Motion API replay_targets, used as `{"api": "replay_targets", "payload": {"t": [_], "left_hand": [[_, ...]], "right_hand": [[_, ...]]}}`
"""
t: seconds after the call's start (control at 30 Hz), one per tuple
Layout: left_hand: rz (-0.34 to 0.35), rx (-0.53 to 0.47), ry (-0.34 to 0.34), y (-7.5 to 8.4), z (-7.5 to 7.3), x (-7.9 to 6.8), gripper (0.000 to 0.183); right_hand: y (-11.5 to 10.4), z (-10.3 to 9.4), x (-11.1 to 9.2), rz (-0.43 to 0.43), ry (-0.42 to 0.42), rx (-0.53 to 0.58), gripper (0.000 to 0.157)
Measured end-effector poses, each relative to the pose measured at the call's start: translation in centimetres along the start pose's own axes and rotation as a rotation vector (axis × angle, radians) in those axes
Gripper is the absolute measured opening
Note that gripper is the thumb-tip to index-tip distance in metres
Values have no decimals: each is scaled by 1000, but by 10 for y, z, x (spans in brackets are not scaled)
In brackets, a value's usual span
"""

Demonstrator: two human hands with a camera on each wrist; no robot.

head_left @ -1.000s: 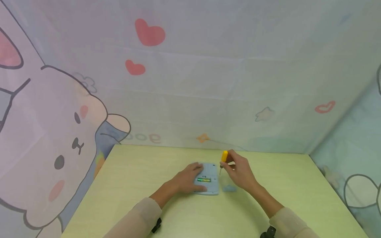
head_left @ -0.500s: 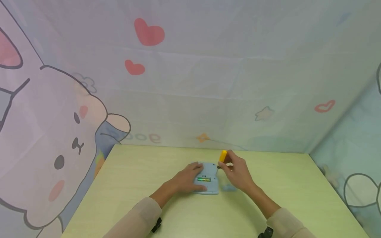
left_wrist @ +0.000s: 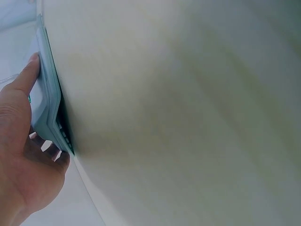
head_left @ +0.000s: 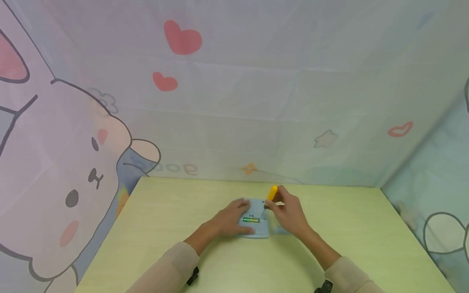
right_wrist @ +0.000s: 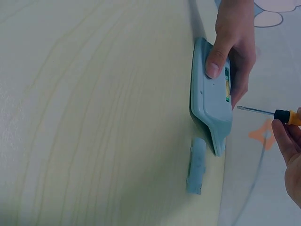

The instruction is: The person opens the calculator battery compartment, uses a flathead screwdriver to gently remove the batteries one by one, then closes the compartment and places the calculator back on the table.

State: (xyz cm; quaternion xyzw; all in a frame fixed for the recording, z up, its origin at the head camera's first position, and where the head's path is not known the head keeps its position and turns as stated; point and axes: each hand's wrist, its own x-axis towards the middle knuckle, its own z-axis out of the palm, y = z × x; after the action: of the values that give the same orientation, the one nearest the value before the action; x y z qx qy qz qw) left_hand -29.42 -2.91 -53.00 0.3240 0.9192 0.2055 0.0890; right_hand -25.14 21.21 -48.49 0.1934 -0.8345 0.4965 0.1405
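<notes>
A light blue calculator (head_left: 258, 208) lies face down on the table, its battery slot uncovered and a green-and-gold battery (head_left: 251, 220) inside. My left hand (head_left: 231, 219) grips its left side, thumb on the back near the close edge and fingers toward the far edge. My right hand (head_left: 291, 213) pinches a screwdriver (head_left: 272, 193) by its yellow and black handle. The screwdriver's thin shaft (right_wrist: 256, 110) points down toward the calculator's back, just right of the battery, with its tip over the back in the head view.
A small light blue battery cover (right_wrist: 196, 165) lies on the table beside the calculator, partly behind my right hand in the head view. The pale wooden table (head_left: 176, 203) ends at a printed cloth backdrop (head_left: 234, 101) with hearts and a rabbit.
My right hand has moved left with the screwdriver, from beside the calculator to over its back, and the screwdriver now tilts more. My left hand and the calculator hold still.
</notes>
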Motion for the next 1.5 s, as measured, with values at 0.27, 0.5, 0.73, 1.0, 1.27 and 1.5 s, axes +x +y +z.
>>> {"api": "replay_targets", "payload": {"t": [0.27,0.5,0.73,1.0,1.27,1.5], "left_hand": [[-4,-3,-7,-1,-1,-1,98],[1,-7,-6,-4,2,1,98],[4,4,-9,-4,4,2,97],[-5,15,-9,-6,4,3,98],[4,5,-9,-6,4,3,98],[1,6,-3,-5,4,2,98]], "right_hand": [[0,7,-1,-14,10,-22,16],[1,12,-4,-8,22,-92,17],[-4,19,-11,-64,43,-156,17],[-4,31,-18,-125,76,-218,23],[-4,34,-18,-136,60,-258,19],[-2,30,-18,-20,29,-190,14]]}}
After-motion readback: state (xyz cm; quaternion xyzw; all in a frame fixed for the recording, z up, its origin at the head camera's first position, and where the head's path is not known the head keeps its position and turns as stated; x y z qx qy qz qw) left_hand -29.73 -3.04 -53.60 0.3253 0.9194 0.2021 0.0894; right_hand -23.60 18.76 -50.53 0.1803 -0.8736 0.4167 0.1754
